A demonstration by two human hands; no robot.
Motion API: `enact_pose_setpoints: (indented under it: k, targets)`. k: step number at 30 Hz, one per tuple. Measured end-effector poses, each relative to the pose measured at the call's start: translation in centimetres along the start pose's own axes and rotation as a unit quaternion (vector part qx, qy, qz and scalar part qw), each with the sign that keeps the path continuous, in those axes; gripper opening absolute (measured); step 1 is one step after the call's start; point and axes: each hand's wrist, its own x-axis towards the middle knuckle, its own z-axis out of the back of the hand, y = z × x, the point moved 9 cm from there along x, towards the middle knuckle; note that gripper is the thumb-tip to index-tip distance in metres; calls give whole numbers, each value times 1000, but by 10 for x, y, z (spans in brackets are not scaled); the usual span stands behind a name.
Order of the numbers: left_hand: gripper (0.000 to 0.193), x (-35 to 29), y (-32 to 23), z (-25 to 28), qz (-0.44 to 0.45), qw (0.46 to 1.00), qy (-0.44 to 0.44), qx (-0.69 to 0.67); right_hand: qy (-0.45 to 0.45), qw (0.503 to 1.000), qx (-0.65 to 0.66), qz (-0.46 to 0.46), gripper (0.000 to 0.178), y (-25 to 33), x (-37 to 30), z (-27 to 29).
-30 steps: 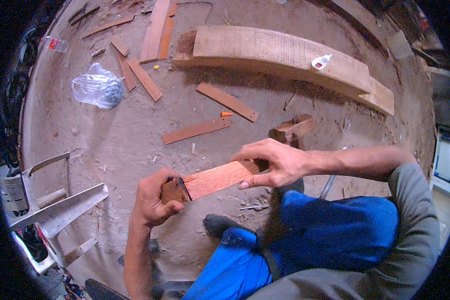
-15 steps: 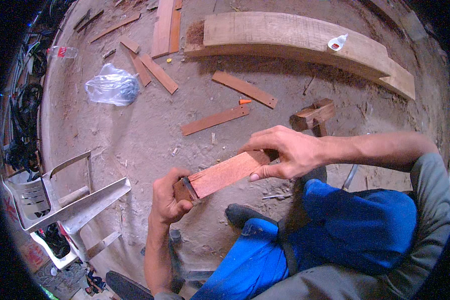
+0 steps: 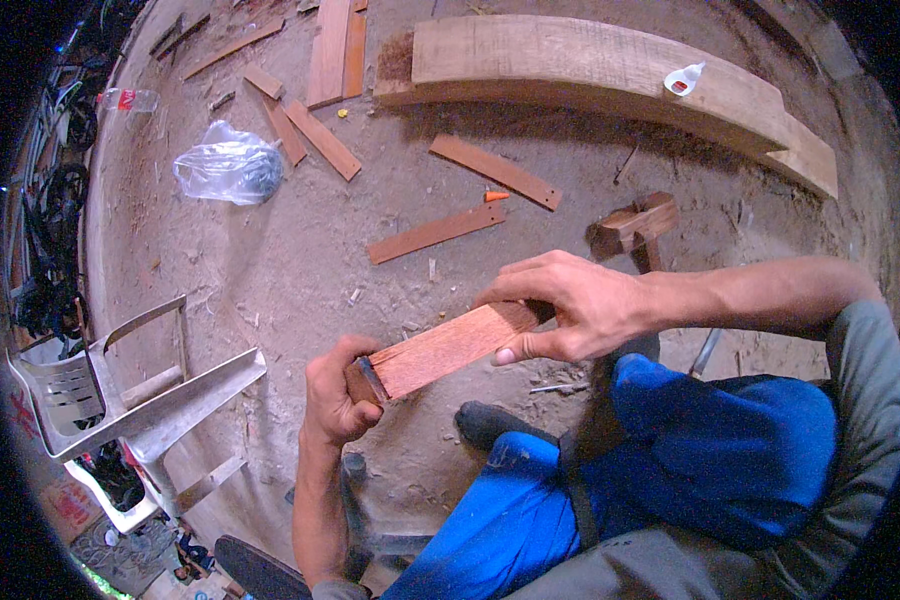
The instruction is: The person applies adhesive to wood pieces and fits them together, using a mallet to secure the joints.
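Held above the dirt floor is a reddish-brown wooden block [image 3: 455, 350], long and flat-faced, tilted up toward the right. My left hand [image 3: 338, 388] is closed round its left end, where a dark strip and a small brown end piece show between thumb and fingers. My right hand [image 3: 560, 308] grips the opposite end, thumb along the near edge and fingers over the far one; a dark part there is half hidden. Beyond the block lie two thin wooden strips, a nearer strip [image 3: 435, 234] and a farther strip [image 3: 495, 172], with an orange cap [image 3: 496, 196] between them.
A large curved timber [image 3: 590, 75] lies at the back, bearing a white glue bottle [image 3: 683, 79]. A wooden hand plane [image 3: 635, 225] sits beyond my right forearm. More wood strips [image 3: 322, 140], a plastic bag [image 3: 228, 165] and an overturned white chair [image 3: 160, 400] lie leftward.
Both hands keep their hold on the wooden block, which has hardly moved. The whole view has shifted slightly, and the things on the floor stand a little farther right.
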Motion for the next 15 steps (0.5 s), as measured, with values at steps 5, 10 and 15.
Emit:
enact_pose_setpoints:
  k: [5, 10, 15]
  targets:
    - [92, 2, -3, 0, -4, 1000, -5, 9, 15, 1000, -8, -11, 50, -1, 0, 0]
    - [92, 6, -5, -4, 17, 1000, -4, 15, -27, 999, -25, 19, 50, -4, -1, 8]
    - [94, 8, -1, -8, 16, 998, 38, 49, 52, 997, 32, -44, 48, -11, -2, 1]
